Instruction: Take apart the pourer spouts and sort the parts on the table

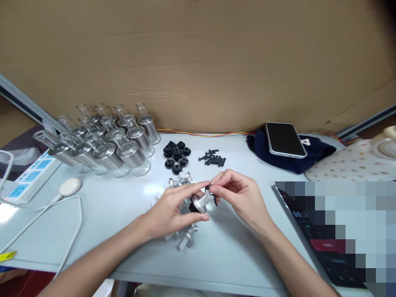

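My left hand (173, 205) is closed around a silver pour spout (201, 203) with a black ribbed stopper at its base, tilted above the table. My right hand (238, 196) pinches a small black lever (215, 200) at the spout's tip. The fingertips partly hide where the two pieces meet. Below and behind my left hand lie several more silver pour spouts (186, 238), some of them covered by the hand. Black ribbed stoppers (177, 153) stand in a cluster farther back. To their right is a small pile of black levers (215, 160).
Several glass bottles with metal sleeves (133, 152) stand at the back left. A power strip (31, 177), a white round puck (70, 187) and its cable lie left. At right are a phone (285, 139) on a dark blue cap (318, 148) and a large tablet-like screen (328, 243).
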